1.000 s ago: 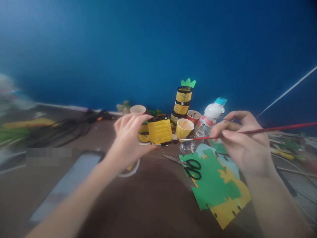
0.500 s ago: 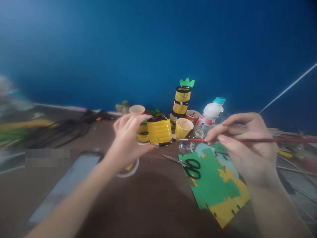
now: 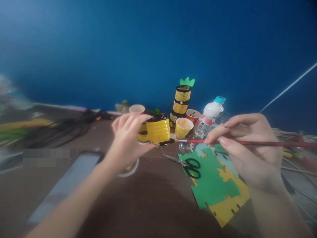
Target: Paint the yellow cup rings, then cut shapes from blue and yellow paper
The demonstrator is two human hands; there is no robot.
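Between the thumb and fingers of my left hand (image 3: 123,135) is a yellow-painted, ribbed cup-like container (image 3: 158,131) with a black rim, held above the table. It looks like a cut piece of plastic bottle. My right hand (image 3: 247,148) pinches a paintbrush (image 3: 195,141) with a red handle, lying nearly level. The bristles point left at the container's lower right edge; whether they touch it I cannot tell. Just behind stand a yellow paper cup (image 3: 183,128) and a yellow-and-black banded tower (image 3: 182,102) topped with a green paper crown (image 3: 187,81).
Scissors (image 3: 192,167) lie on green paper (image 3: 213,178) at centre right. A white bottle with a blue cap (image 3: 213,107) and a red cup (image 3: 193,114) stand behind. At left are a phone (image 3: 68,185) and black cables (image 3: 66,129). A blue wall (image 3: 148,49) rises behind the table.
The container has shifted very slightly left and turned a little in my left hand. The brush tip has moved slightly left, and the handle's far end sits a little lower.
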